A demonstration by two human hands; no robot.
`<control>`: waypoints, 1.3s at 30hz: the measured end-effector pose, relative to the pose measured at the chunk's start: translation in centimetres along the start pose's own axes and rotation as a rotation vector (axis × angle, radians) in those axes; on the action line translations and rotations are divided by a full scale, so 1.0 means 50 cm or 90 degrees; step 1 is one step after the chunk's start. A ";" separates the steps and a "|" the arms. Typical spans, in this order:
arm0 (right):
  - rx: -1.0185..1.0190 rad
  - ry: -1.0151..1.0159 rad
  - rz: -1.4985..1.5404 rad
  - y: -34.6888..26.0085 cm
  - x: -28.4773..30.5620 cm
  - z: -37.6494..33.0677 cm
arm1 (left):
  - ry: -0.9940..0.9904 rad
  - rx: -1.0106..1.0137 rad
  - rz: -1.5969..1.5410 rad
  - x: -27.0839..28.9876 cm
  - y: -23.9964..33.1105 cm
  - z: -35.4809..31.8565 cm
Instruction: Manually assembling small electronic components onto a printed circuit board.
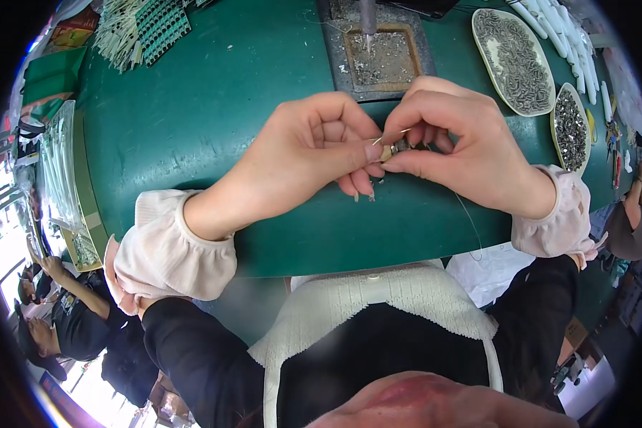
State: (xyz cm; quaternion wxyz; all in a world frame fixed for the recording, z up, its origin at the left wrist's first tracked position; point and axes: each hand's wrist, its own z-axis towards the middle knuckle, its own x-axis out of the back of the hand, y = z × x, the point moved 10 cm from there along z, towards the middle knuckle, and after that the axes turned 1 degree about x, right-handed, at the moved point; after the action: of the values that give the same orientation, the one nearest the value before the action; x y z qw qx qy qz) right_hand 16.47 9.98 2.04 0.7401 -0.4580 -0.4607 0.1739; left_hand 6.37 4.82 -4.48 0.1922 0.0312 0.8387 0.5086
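Note:
Over the green table (pixel 278 242), my left hand (pixel 307 146) and my right hand (pixel 456 132) meet fingertip to fingertip. Between them is a small yellowish and metallic part (pixel 387 153), mostly covered by the fingers; its exact kind does not show. The left thumb and forefinger pinch it from one side. On the other side, the right thumb and fingers are closed around its metal end. Thin wire ends stick up near the thumbs. A fine wire (pixel 469 214) trails from below my right hand and curves down past the table's near edge.
Beyond my hands lies a dark plate with a square, debris-filled recess (pixel 349 53), with a metal rod above it. Two oval trays (pixel 547 107) (pixel 585 160) of small metal parts stand at right, near white tubes (pixel 581 53). Green boards (pixel 162 28) lie far left. Other people sit left and right.

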 end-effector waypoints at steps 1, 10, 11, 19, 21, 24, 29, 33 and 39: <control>-0.001 -0.001 0.001 -0.003 0.003 0.002 | 0.003 0.006 -0.009 0.004 0.001 0.000; 0.045 -0.004 -0.086 0.000 0.013 0.009 | 0.028 0.017 0.040 0.029 0.024 -0.008; 0.026 -0.010 -0.085 0.007 0.011 0.003 | 0.026 0.039 0.087 0.036 0.029 -0.010; 0.018 -0.005 -0.055 0.015 0.006 -0.001 | 0.880 -0.508 0.948 0.374 0.404 -0.102; 0.035 -0.009 -0.051 0.005 -0.003 0.001 | 0.951 -0.516 1.006 0.528 0.399 -0.110; 0.029 -0.001 -0.051 0.016 -0.001 0.004 | 0.745 -0.285 0.568 0.680 0.359 -0.041; 0.039 -0.004 -0.033 0.020 -0.003 0.010 | 0.729 -0.209 0.295 0.722 0.326 -0.052; 0.029 -0.007 -0.028 0.024 -0.006 0.008 | 0.694 -0.225 0.304 0.685 0.342 -0.049; 0.039 -0.010 -0.025 0.024 -0.010 0.009 | 0.800 -0.252 0.683 0.626 0.426 -0.055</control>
State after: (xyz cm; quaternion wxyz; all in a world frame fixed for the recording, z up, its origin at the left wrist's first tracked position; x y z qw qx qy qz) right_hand 16.00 10.49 0.85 0.7533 -0.4249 -0.4699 0.1768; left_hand -26.59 20.53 5.98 -0.5743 0.1022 0.5572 0.5910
